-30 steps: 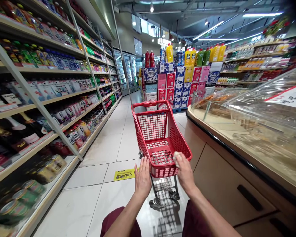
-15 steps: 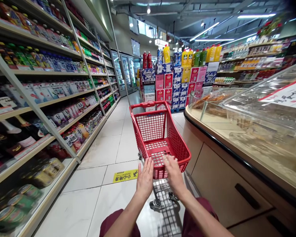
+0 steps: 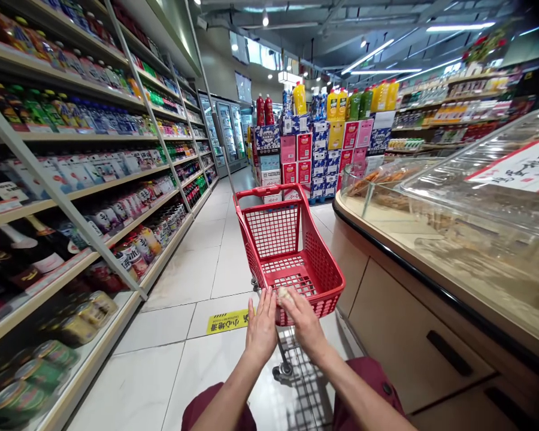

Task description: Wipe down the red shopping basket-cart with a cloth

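A red plastic shopping cart basket (image 3: pixel 318 263) on a wheeled metal frame stands in front of me, with nothing lying inside it. My left hand (image 3: pixel 262 326) is open, its fingers stretched forward at the basket's near left corner. Close beside it, my right hand (image 3: pixel 302 317) has its fingers drawn together over the near rim. A small pale lump (image 3: pixel 284 293) shows at the right fingertips, too small to name. Whether either hand touches the basket, I cannot tell.
Drink shelves (image 3: pixel 117 134) run along the left. A glass-covered food counter (image 3: pixel 386 227) borders the right side. Stacked drink cartons (image 3: pixel 303 164) with bottles on top stand ahead. A yellow floor sign (image 3: pixel 228 322) lies on the white tiles (image 3: pixel 161 365).
My right hand has moved left, closer to my left hand, and a pale lump now shows at its fingertips. The left hand and the cart have barely shifted.
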Tool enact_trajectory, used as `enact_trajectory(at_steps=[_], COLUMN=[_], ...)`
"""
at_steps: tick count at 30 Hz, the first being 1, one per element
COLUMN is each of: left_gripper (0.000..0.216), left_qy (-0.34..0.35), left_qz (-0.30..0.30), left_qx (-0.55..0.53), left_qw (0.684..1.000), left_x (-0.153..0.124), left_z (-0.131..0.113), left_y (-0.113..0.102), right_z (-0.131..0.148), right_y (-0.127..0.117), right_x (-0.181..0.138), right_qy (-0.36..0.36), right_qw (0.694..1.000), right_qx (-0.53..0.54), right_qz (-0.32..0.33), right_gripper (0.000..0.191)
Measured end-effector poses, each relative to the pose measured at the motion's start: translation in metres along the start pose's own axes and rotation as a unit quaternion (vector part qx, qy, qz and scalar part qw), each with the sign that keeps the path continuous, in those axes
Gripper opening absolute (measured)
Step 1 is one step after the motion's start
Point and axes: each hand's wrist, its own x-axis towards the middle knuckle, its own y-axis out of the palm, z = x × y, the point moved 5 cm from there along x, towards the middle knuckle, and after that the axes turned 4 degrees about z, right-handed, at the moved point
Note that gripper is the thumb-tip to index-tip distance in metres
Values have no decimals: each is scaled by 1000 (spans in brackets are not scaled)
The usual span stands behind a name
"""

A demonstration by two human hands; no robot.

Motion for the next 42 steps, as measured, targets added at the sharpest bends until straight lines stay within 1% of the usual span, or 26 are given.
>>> enact_trajectory(at_steps=[1, 3, 5, 6, 7, 10, 11, 12, 13, 16, 17, 18, 19, 21, 23, 25, 28, 30, 32, 34, 36, 37, 38, 40, 41, 42], left_gripper=[74, 75, 76, 76, 75, 75, 74, 75, 75, 77, 77, 77, 77, 76, 75, 75, 74, 75, 75, 75, 75, 75, 75, 73, 72, 70], left_qy=[2, 8, 14, 14, 13, 12, 14, 16, 17, 17, 16, 16, 15, 11, 8, 9, 11, 10, 14, 23, 32, 34, 32, 23, 22, 23], left_qz=[-1, -6, -12, -17, -21, -27, -27, -27, -27, -35, -39, -43, -45, -43, -35, -25, -21, -24, -29, -31, -30, -32, -35, -43, -45, -45], left_qx=[0, -1, -3, -4, -4, -4, -4, -5, -5, -3, -3, -4, -5, -6, -5, -2, 3, 1, -7, -19, -30, -34, -38, -42, -42, -42], left_qw=[1000, 1000, 1000, 1000, 1000, 1000, 1000, 1000, 999, 999, 999, 999, 999, 999, 999, 1000, 1000, 1000, 999, 999, 999, 998, 998, 998, 998, 998], left_x=[0, 0, 0, 0, 0, 0, -1, -1, -1, -2, -2, -2, -2, -2, -2, -1, -1, -1, -1, -1, -1, 0, 1, 4, 6, 8], left_z=[1, 0, -3, -5, -6, -9, -9, -8, -8, -9, -10, -10, -11, -10, -8, -5, -5, -7, -10, -11, -9, -8, -6, -2, -1, -1], left_y=[-1, -2, -2, -2, -2, -2, -2, -2, -2, -2, -1, -1, 0, 1, 1, 1, 1, 2, 2, 2, -1, -2, -4, -6, -7, -7], right_z=[-13, -46, -63, -61, -53, -17, -12, -14, -23, -61, -65, -62, -52, -23, -4, -13, -51, -57, -37, -7, 8, 4, -5, -30, -39, -43], right_y=[-11, -36, -50, -49, -42, -14, -11, -14, -21, -51, -55, -52, -43, -19, -5, -13, -45, -50, -33, -9, 2, -1, -8, -27, -34, -36], right_x=[-1, -5, -7, -7, -6, -3, -3, -3, -3, -6, -8, -8, -7, -6, -6, -7, -11, -12, -10, -8, -7, -7, -8, -9, -10, -9], right_qy=[20, 88, 143, 147, 132, 17, -9, -15, -1, 111, 135, 140, 124, 57, 12, 24, 117, 150, 119, 48, 5, 8, 28, 101, 132, 146], right_qw=[1000, 994, 984, 983, 986, 999, 1000, 1000, 1000, 987, 982, 982, 986, 997, 1000, 1000, 989, 982, 990, 999, 1000, 1000, 999, 992, 987, 985], right_qx=[-8, -42, -79, -86, -83, -35, -24, -21, -28, -79, -89, -89, -78, -39, -10, -8, -47, -61, -45, -9, 15, 17, 10, -21, -35, -40], right_qz=[-15, -51, -72, -71, -60, -6, 6, 8, -5, -80, -95, -95, -80, -32, -4, -18, -82, -94, -64, -18, 5, -2, -19, -66, -82, -84], right_gripper=[45, 44, 45, 46, 47, 51, 51, 50, 49, 46, 47, 48, 50, 52, 50, 48, 50, 51, 52, 51, 49, 49, 50, 51, 52, 53])
